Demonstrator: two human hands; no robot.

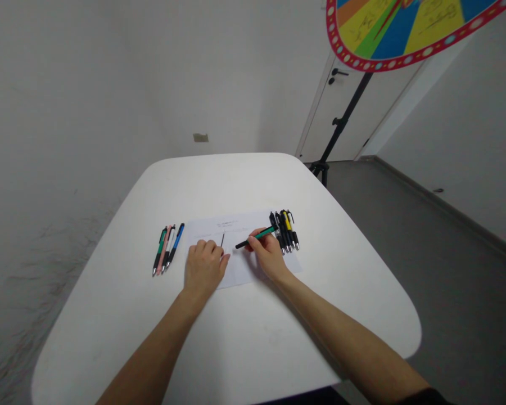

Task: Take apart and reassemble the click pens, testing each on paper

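My right hand (266, 252) is closed around a green and black pen (261, 235) above the right part of a white paper sheet (236, 273). The pen slants, its black end pointing left; no silver tip shows there, unlike on the other pens. My left hand (204, 264) rests over the left part of the sheet with its fingers curled. A thin dark pen refill (222, 240) sticks up past its index finger and thumb; the fingers hide its lower end. Small printed or written lines (226, 224) show near the top of the sheet.
Left of the paper lie a green pen (159, 250), a pink pen (163, 250), a white pen (169, 247) and a blue pen (176, 246). Several black pens and a yellow pen (287, 223) lie at its right. Behind the white table (219, 174) stands a colourful wheel (388, 34).
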